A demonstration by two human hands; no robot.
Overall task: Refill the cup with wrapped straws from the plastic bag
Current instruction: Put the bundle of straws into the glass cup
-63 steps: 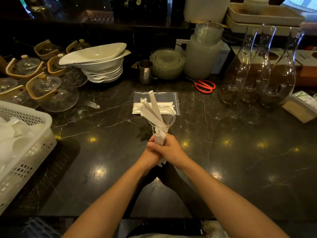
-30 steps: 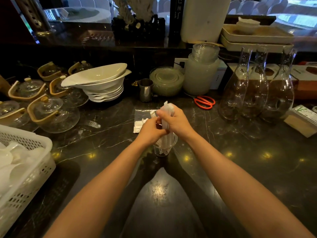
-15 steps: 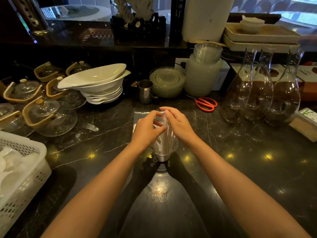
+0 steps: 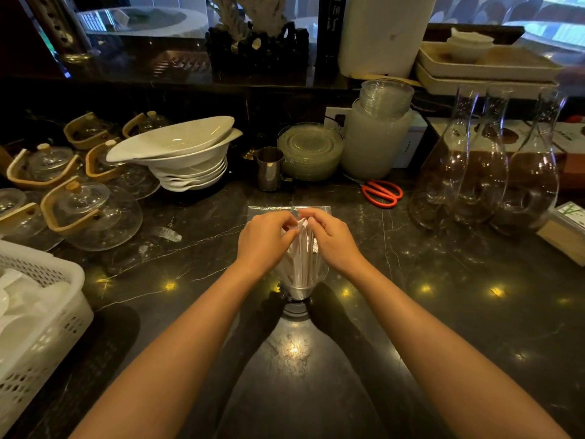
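Now | both hands [image 4: 264,240] [image 4: 332,240] pinch straws [image 4: 300,258] (upright) | inside cup [image 4: 299,291]

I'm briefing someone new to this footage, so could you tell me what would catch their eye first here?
At the centre, the left hand and right hand pinch the tops of the wrapped straws standing in the clear cup on the dark marble counter. Three tall glass carafes stand at the right, with red-handled scissors beside them. A stack of white bowls sits at the left rear.
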